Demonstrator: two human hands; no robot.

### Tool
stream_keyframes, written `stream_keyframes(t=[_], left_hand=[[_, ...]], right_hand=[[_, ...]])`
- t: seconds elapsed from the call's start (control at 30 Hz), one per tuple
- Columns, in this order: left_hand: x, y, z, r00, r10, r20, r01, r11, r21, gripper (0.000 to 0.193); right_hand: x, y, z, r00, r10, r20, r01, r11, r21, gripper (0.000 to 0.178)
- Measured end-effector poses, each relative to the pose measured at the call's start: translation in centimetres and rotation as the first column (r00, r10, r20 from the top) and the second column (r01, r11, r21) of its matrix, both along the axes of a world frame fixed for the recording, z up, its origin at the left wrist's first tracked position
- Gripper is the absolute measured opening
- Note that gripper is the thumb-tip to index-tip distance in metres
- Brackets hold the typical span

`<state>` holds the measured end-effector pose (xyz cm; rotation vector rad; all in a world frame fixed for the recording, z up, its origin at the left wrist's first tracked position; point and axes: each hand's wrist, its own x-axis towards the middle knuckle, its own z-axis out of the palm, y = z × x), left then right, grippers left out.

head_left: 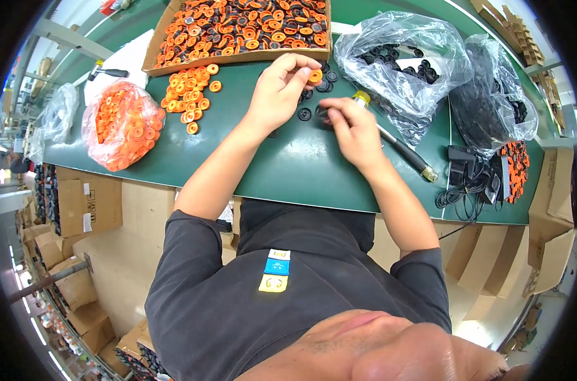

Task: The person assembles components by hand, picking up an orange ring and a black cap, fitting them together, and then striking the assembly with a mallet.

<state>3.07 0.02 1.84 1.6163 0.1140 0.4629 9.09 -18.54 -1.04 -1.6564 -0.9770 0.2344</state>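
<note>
My left hand (pixel 281 94) is closed, its thumb and fingertips pinching a small orange round disc (pixel 315 76) over the green table. My right hand (pixel 353 130) is closed too; at its fingertips is a black round disc (pixel 323 116), partly hidden and blurred. Beside that hand lies a hammer (pixel 400 145) with a yellow end, part of it covered by my fingers. One loose black disc (pixel 304 114) rests between my hands, and more black discs (pixel 328 80) are scattered just beyond. Left of my left hand, loose orange discs (pixel 190 92) lie spread on the table.
A cardboard tray (pixel 237 56) heaped with orange-and-black parts stands at the back. Clear bags hold orange discs (pixel 123 127) at left and black discs (pixel 403 63) at right. Farther right are another bag (pixel 492 95), cables (pixel 463 197) and a pile of orange parts (pixel 517 168).
</note>
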Motion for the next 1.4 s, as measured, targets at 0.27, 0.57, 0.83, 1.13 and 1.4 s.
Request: stream_keyframes(t=[0.27, 0.57, 0.83, 1.13, 1.4], left_hand=[[-1.5, -2.2, -1.8, 0.965, -0.245, -0.098, 0.188, 0.900, -0.394, 0.028], [-1.6, -2.4, -2.4, 0.957, -0.276, -0.087, 0.203, 0.853, -0.482, 0.031], [-1.8, -2.6, -2.5, 0.951, -0.289, -0.108, 0.207, 0.858, -0.471, 0.034], [-2.0, -2.9, -2.2, 0.949, -0.285, -0.135, 0.220, 0.905, -0.365, 0.036], [-2.0, -2.9, -2.7, 0.948, -0.295, -0.118, 0.252, 0.924, -0.286, 0.036]], right_hand=[[1.3, -1.2, 0.4, 0.869, 0.057, -0.492, 0.057, 0.975, 0.214, 0.037], [1.5, -1.1, 0.8, 0.990, -0.063, -0.124, 0.079, 0.988, 0.131, 0.035], [1.6, -1.2, 1.4, 0.995, -0.095, 0.023, 0.092, 0.991, 0.102, 0.038], [1.7, -1.3, 1.6, 0.984, -0.090, 0.156, 0.079, 0.994, 0.074, 0.040], [1.7, -1.2, 1.7, 0.974, -0.083, 0.210, 0.077, 0.996, 0.039, 0.038]])
